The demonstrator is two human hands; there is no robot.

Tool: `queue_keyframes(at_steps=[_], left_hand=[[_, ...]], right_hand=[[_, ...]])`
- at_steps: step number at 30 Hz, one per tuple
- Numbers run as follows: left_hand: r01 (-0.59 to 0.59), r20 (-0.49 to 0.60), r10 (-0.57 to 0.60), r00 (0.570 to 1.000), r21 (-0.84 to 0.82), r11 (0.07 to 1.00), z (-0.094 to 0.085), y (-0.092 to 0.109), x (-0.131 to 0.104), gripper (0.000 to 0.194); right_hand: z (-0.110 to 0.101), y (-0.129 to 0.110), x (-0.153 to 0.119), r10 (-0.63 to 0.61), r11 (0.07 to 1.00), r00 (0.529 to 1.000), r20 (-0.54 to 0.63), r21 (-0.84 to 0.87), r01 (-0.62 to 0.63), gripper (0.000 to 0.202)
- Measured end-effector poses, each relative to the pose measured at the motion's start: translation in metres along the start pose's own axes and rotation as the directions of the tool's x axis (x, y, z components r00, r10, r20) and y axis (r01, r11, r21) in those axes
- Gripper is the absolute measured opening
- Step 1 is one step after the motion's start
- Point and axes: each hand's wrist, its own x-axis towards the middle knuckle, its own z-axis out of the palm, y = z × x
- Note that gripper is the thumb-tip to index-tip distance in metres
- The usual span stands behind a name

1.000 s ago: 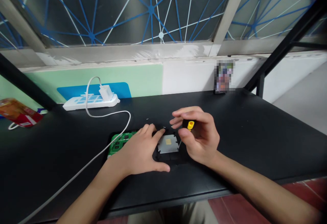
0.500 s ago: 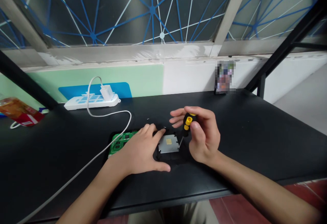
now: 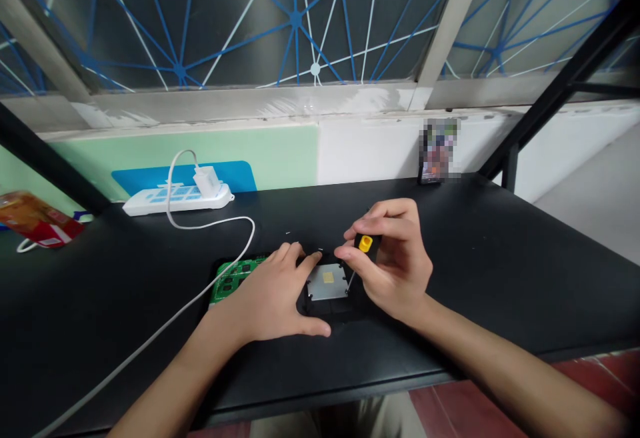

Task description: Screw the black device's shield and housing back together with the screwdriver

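A black device lies on the dark table, with a green circuit board (image 3: 234, 277) at its left and a silver metal plate (image 3: 327, 283) at its right. My left hand (image 3: 275, 291) rests over its middle, thumb and fingers spread, covering part of the board. Held in my right hand (image 3: 397, 261) is a black and yellow screwdriver (image 3: 365, 244), tilted, its thin shaft reaching down to the plate's right edge. A small yellowish square sits on the plate. Whether the tip is seated in a screw is too small to tell.
A white power strip (image 3: 177, 199) with a white charger (image 3: 207, 181) stands at the back left. Its white cable (image 3: 173, 323) runs across the table and over the board. A red packet (image 3: 37, 218) lies far left; a phone (image 3: 437, 155) leans on the wall at the back right.
The fingers of my right hand have closed in around the screwdriver's handle, with thumb and fingertips now nearer its top. My left hand stays in place on the device.
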Motion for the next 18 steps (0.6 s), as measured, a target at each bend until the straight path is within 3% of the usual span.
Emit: queue_keyframes(at_steps=[5,11,18], left_hand=[[0.004,0.005,-0.004,1.000,0.000,1.000,-0.0005,0.0005,0.0009,0.097],[-0.005,0.018,0.005,1.000,0.028,1.000,-0.0018,0.0008,0.0011,0.101],[-0.006,0.016,0.006,1.000,0.013,1.000,-0.0016,0.0009,0.0005,0.093]], right_hand=[[0.0017,-0.0027,0.0018,0.011,1.000,1.000,-0.015,0.008,-0.011,0.041],[0.0031,-0.0079,-0.0025,0.096,0.965,0.994,0.057,0.237,-0.107,0.034],[0.0009,-0.0001,-0.0013,0.024,0.977,0.998,0.062,0.210,-0.037,0.032]])
